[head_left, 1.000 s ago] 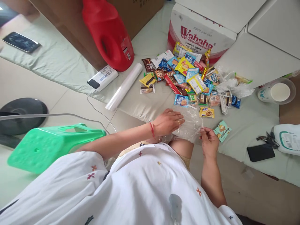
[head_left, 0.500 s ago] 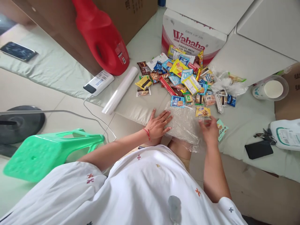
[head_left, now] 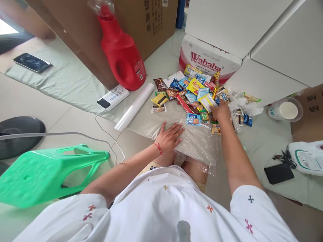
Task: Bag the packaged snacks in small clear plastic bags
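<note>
My left hand (head_left: pixel 169 137) lies flat with its fingers spread, over the left edge of a clear plastic bag (head_left: pixel 196 141). The bag is spread on the cloth-covered surface and hangs over its front edge. My right hand (head_left: pixel 221 113) reaches into a heap of small wrapped snacks, its visible fingers apart and bent downward. Beside its thumb is a yellow-and-white snack packet (head_left: pixel 207 102); I see no packet held. A blue biscuit packet (head_left: pixel 193 119) rests at the bag's far edge. My right hand partly covers a yellow cookie packet (head_left: pixel 216 129).
Left of the heap are a clear film roll (head_left: pixel 135 107), a white power bank (head_left: pixel 113 97) and a red jug (head_left: pixel 123 57). A Wahaha carton (head_left: pixel 209 58) stands behind. To the right are a paper cup (head_left: pixel 287 111) and a black wallet-like item (head_left: pixel 279 173). A green stool (head_left: pixel 37 174) lies on its side.
My right hand has moved forward from beside the yellow cookie packet into the heap. My left hand stays flat on the bag. The camera view has shifted slightly.
</note>
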A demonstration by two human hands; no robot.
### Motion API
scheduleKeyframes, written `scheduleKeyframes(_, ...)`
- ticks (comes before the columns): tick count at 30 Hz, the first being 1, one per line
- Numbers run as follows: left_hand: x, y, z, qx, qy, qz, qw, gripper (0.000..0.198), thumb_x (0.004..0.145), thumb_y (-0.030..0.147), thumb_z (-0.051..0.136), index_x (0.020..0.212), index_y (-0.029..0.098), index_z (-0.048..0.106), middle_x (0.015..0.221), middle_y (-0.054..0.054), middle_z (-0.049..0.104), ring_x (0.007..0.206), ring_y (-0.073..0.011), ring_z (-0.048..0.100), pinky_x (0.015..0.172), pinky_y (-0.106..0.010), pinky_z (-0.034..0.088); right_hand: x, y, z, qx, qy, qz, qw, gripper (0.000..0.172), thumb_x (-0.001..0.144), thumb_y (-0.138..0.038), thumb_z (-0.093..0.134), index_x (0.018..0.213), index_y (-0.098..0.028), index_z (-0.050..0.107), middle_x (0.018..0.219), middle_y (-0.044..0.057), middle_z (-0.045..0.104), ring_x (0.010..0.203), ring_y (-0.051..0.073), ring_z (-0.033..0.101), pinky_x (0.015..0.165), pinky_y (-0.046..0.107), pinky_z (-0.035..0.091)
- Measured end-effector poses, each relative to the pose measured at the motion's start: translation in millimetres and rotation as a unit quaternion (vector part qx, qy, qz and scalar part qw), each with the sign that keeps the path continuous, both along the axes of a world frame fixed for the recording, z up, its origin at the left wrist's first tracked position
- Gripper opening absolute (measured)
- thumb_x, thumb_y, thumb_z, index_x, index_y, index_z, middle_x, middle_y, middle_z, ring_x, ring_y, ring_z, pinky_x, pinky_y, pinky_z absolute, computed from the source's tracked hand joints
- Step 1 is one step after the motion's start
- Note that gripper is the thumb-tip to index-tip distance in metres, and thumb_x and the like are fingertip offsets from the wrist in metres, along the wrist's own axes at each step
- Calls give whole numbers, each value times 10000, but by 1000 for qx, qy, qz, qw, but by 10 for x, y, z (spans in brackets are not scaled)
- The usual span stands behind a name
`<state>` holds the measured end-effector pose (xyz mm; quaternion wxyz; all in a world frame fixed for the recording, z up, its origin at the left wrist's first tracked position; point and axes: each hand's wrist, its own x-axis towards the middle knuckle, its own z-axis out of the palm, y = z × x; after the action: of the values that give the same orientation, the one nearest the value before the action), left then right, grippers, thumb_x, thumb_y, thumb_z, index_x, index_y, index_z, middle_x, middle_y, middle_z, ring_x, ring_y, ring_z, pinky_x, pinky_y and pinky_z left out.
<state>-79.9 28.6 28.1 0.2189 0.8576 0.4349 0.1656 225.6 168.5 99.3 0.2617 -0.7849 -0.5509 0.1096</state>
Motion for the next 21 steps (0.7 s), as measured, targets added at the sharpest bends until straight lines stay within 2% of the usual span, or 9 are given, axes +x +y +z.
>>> scheduleKeyframes(2,-5,1,-4,-2,-9,-3,1000,542,1062,432,427,1589,308,458,1667,-113,407,1563,-322,374,1252,-694,-121,-39,276,34,-33,40,-4,999,431,764,-509,823,926,-121,729,985,128,679,916,203,608,839,370,439)
scheduleKeyframes(4,-12,2,-14,-3,-19,-4,1000,542,1061,425,431,1589,305,457,1669,-112,404,1566,-319,369,1253,-686,-131,-20,427,71,-72,90,-14,993,485,828,-597,738,699,-135,670,764,75,637,846,182,611,771,348,430)
scheduleKeyframes(6,-16,0,-26,1,-29,-4,1000,544,1055,413,444,1589,307,458,1671,-110,402,1567,-318,368,1255,-681,-137,42,448,128,-97,128,-20,987,570,883,-628,632,611,-127,628,654,39,577,772,147,585,720,332,403)
scheduleKeyframes(8,-15,-5,-34,9,-34,-3,999,548,1050,405,451,1590,309,457,1672,-106,403,1565,-323,372,1257,-685,-135,124,347,218,-101,156,-22,982,579,871,-635,620,609,-119,621,611,9,533,691,114,524,673,323,370)
scheduleKeyframes(11,-8,-14,-34,22,-20,0,1000,548,1054,416,431,1591,308,457,1674,-97,404,1560,-325,381,1265,-700,-101,244,-3,407,-83,215,-27,973,498,800,-620,739,667,-162,594,594,-25,501,587,76,402,585,300,304)
scheduleKeyframes(15,-3,-23,-26,38,22,3,999,551,1070,449,369,1596,304,450,1687,-77,379,1570,-309,365,1283,-706,-29,234,-764,544,-55,343,-29,937,538,595,-583,921,708,-238,524,633,-32,552,504,70,321,454,255,188)
scheduleKeyframes(17,-1,-25,-25,45,31,6,999,554,1074,458,350,1597,303,447,1689,-70,376,1571,-304,362,1284,-710,-17,99,-1183,454,-80,389,-18,918,576,499,-577,953,706,-229,543,648,-28,583,481,67,342,429,231,174)
scheduleKeyframes(19,0,-27,-26,49,30,6,998,556,1074,460,344,1597,301,448,1688,-68,377,1569,-305,366,1283,-713,-18,-93,-1532,255,-124,409,-8,904,571,506,-608,931,721,-219,571,628,-35,581,469,72,374,430,221,202)
scheduleKeyframes(21,-3,-31,-29,51,28,4,998,557,1072,460,344,1595,300,453,1687,-71,381,1565,-312,371,1283,-714,-16,-279,-1760,7,-158,404,-4,901,566,544,-660,882,735,-213,591,615,-34,583,482,94,426,450,231,259)
